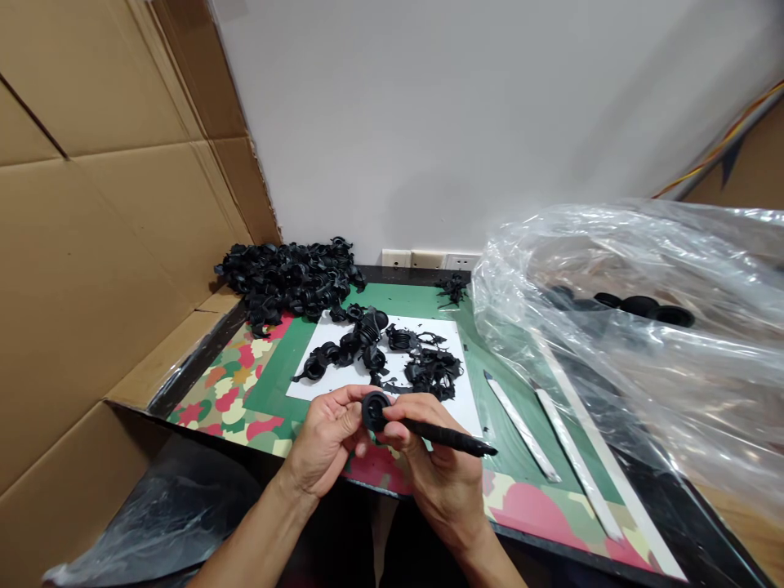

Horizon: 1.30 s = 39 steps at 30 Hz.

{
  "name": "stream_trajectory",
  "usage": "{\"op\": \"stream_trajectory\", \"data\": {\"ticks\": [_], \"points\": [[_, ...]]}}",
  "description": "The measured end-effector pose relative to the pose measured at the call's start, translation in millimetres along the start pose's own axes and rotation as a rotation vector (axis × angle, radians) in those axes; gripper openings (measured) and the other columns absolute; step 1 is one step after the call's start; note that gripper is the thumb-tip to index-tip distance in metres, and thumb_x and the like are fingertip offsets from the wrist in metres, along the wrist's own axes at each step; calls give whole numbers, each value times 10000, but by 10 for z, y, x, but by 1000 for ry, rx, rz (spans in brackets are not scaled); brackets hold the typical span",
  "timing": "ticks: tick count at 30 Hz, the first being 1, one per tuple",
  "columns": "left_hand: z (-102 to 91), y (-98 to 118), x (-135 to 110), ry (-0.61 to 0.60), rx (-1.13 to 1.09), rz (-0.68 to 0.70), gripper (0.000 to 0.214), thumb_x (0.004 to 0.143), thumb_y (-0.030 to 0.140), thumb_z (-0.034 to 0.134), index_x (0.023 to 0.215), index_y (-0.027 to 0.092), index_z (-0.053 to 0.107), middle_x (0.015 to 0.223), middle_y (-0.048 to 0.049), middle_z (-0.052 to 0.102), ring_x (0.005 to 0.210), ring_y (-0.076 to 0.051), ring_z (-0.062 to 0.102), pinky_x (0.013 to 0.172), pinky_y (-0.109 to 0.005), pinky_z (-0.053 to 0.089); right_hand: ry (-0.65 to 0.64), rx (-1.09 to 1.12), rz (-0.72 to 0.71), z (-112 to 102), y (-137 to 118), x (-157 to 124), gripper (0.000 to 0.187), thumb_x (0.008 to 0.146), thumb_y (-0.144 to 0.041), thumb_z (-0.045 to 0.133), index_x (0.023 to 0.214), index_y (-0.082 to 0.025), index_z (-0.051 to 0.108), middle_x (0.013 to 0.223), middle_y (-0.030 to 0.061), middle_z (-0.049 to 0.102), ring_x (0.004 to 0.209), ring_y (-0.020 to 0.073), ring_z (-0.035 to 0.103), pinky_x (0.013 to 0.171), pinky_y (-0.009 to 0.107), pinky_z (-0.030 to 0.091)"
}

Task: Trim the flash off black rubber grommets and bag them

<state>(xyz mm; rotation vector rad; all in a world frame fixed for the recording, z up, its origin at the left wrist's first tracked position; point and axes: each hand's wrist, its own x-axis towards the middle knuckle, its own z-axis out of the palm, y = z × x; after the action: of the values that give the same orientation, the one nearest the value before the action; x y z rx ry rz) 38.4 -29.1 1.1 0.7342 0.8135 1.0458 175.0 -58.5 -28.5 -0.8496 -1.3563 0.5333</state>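
Note:
Pinched in my left hand (329, 437) is a round black rubber part (375, 410), its hollow opening turned up toward me. My right hand (436, 465) grips a slim black-handled tool (456, 438), whose tip by the rubber part is hidden by my fingers. The right fingertips meet the right rim of the part. Just beyond my hands, a white sheet (462, 404) carries several ribbed black rubber parts (367, 331) with ragged flash. To their right on the sheet sits a heap of black trimmings (434, 374).
A large pile of black rubber parts (294, 278) stands at the back left by cardboard (122, 220). Two white-wrapped tools (520, 429) lie on the green mat (483, 359). A clear plastic bag (588, 367) holding round black parts (640, 306) is at right. Scraps (453, 290) lie near the wall.

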Motion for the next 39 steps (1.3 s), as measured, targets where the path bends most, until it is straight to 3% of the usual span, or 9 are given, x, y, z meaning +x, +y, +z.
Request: {"op": "stream_trajectory", "data": {"ticks": [6, 12, 20, 31, 35, 39], "points": [[-1, -9, 5, -5, 0, 4, 355, 588, 299, 860, 837, 77, 738, 696, -86, 707, 414, -58, 518, 381, -152, 394, 33, -163, -128, 7, -65, -8, 90, 902, -190, 571, 937, -214, 650, 879, 60, 666, 763, 168, 668, 657, 276, 558], [2, -7, 19, -11, 7, -2, 348, 590, 313, 857, 820, 82, 737, 756, -119, 732, 436, -77, 549, 363, -148, 401, 91, -196, -140, -8, -73, 2, 98, 921, -249, 550, 920, -217, 642, 848, 59, 663, 744, 169, 666, 629, 279, 557], [-1, -5, 27, -20, 8, -12, 323, 616, 300, 842, 831, 79, 742, 751, -120, 726, 443, -73, 536, 360, -144, 401, 34, -62, -53, -39, -50, 36, 130, 917, -289, 552, 933, -208, 652, 848, 73, 630, 750, 187, 652, 619, 317, 562], [7, -2, 50, -28, -5, -10, 362, 578, 318, 864, 835, 89, 750, 729, -97, 722, 437, -66, 529, 361, -144, 398, 41, -43, -51, -31, -27, 29, 118, 922, -277, 548, 936, -212, 646, 845, 59, 620, 741, 174, 645, 618, 300, 560], [-9, -24, 49, -18, 1, -16, 316, 611, 293, 848, 832, 91, 748, 717, -88, 716, 425, -60, 523, 358, -141, 390, 20, -100, -96, -53, -49, 44, 101, 921, -260, 551, 950, -215, 637, 857, 60, 633, 756, 166, 653, 627, 277, 558], [-26, -49, 48, 2, 1, -41, 305, 626, 262, 842, 856, 90, 739, 685, -75, 709, 389, -45, 511, 374, -139, 393, -79, -193, -195, -50, -71, 61, 104, 914, -196, 547, 976, -206, 631, 885, 82, 671, 796, 181, 668, 668, 290, 561]]}}
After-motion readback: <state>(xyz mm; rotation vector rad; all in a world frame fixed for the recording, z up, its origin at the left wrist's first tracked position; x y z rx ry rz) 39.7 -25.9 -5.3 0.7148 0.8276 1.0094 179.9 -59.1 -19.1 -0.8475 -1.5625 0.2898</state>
